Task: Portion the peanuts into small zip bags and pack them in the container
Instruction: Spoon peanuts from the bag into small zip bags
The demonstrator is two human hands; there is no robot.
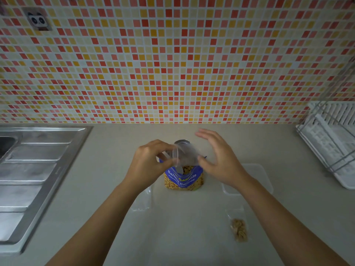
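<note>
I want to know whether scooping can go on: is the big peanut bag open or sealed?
Open. The peanut bag stands upright with its top spread, peanuts visible inside, and the left hand holds a clear cup at the mouth.

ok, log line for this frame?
phase: portioning | left hand: holds clear cup over peanut bag | right hand: open, empty | filled zip bag: on counter

L hand [151, 166] holds clear cup [184, 157] over peanut bag [183, 179].

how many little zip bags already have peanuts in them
1. The filled zip bag lies on the counter near the right forearm. Clear empty bags lie by the left forearm; I cannot count them, and more may be hidden.
</note>
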